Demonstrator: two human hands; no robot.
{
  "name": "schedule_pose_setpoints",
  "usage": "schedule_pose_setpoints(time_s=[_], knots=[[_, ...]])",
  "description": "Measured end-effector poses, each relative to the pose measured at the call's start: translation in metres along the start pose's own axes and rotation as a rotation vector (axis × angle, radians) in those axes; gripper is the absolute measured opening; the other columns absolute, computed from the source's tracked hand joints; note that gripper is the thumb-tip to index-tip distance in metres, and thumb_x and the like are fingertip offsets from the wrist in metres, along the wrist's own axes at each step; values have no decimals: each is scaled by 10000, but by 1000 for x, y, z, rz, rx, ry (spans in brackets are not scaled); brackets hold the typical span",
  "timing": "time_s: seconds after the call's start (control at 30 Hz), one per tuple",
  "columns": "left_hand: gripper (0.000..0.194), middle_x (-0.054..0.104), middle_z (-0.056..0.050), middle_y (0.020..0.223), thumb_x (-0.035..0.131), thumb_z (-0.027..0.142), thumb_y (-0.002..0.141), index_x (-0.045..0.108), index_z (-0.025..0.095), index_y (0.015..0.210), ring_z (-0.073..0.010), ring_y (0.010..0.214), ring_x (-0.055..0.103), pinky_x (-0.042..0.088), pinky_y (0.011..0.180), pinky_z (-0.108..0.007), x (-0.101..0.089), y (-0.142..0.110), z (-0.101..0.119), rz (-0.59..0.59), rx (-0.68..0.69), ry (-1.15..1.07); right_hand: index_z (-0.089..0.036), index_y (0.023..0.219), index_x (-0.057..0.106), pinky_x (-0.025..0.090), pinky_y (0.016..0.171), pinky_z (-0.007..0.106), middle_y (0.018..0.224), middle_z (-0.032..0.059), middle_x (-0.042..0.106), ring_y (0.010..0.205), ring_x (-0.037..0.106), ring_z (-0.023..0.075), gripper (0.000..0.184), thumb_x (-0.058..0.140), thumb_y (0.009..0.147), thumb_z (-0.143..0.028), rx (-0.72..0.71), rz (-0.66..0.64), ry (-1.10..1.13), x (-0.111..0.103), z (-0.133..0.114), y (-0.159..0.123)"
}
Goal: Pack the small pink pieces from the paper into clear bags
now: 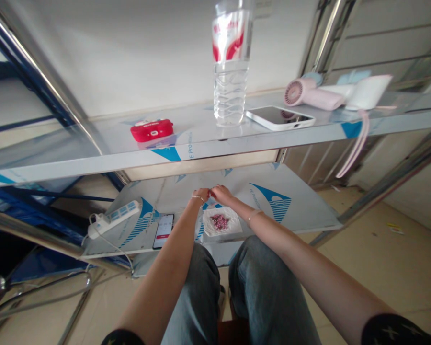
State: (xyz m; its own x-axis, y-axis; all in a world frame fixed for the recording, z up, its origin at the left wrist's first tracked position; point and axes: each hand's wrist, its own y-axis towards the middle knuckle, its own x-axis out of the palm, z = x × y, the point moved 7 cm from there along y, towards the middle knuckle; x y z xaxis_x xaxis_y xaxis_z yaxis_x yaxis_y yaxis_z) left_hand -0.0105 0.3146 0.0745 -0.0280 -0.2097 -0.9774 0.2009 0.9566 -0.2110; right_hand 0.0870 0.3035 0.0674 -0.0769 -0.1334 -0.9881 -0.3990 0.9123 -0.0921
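My left hand [201, 193] and my right hand [221, 194] meet above the lower shelf, fingertips together and closed. Whatever lies between them is too small to make out. Just below my hands, on the shelf, sits a white tray [234, 225] that looks lined with crinkled plastic. A small heap of pink and dark red beads [220, 221] rests in its middle. To the left of the tray lies a phone [164, 231] with a lit white screen and a red button.
A white power strip [114, 219] with a cable is on the lower shelf's left. Over my hands runs the upper shelf [125, 163], holding a red case [152, 130], a water bottle [230, 81], a white phone [280, 118] and a pink handheld fan [313, 94] with a hanging strap.
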Motion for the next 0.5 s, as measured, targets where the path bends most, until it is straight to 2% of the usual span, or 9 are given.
schedule_pose_setpoints(time_s=[0.1, 0.2, 0.33, 0.5], knots=[[386, 905, -139, 1490, 652, 151, 1203, 909, 259, 1471, -296, 1444, 852, 660, 1278, -411, 1, 2, 0, 21, 6, -32, -86, 1635, 831, 515, 1317, 338, 1621, 210, 780, 1604, 720, 314, 480, 500, 1298, -170, -5, -21, 6, -1, -1, -2], [410, 897, -145, 1519, 628, 141, 1214, 902, 259, 1497, -296, 1474, 840, 653, 1291, -413, 1, 3, 1, 21, 16, -25, -72, 1646, 817, 519, 1344, 354, 1638, 215, 771, 1614, 721, 326, 479, 504, 1311, -212, 8, -19, 14, 1, 1, -1], [418, 880, -160, 1567, 592, 158, 1247, 886, 238, 1533, -284, 1515, 824, 631, 1312, -392, 1, 3, 2, 2, 8, 4, -43, 1656, 800, 521, 1377, 388, 1632, 241, 766, 1623, 717, 354, 507, 466, 1295, -166, 26, -16, -6, 5, 2, -1], [431, 899, -186, 1514, 583, 140, 1229, 896, 220, 1514, -298, 1478, 841, 642, 1283, -406, -3, 2, 4, 9, 15, 7, -36, 1644, 805, 570, 1338, 393, 1598, 275, 773, 1562, 760, 361, 528, 446, 1273, -148, 28, -8, -36, 2, 1, -3]])
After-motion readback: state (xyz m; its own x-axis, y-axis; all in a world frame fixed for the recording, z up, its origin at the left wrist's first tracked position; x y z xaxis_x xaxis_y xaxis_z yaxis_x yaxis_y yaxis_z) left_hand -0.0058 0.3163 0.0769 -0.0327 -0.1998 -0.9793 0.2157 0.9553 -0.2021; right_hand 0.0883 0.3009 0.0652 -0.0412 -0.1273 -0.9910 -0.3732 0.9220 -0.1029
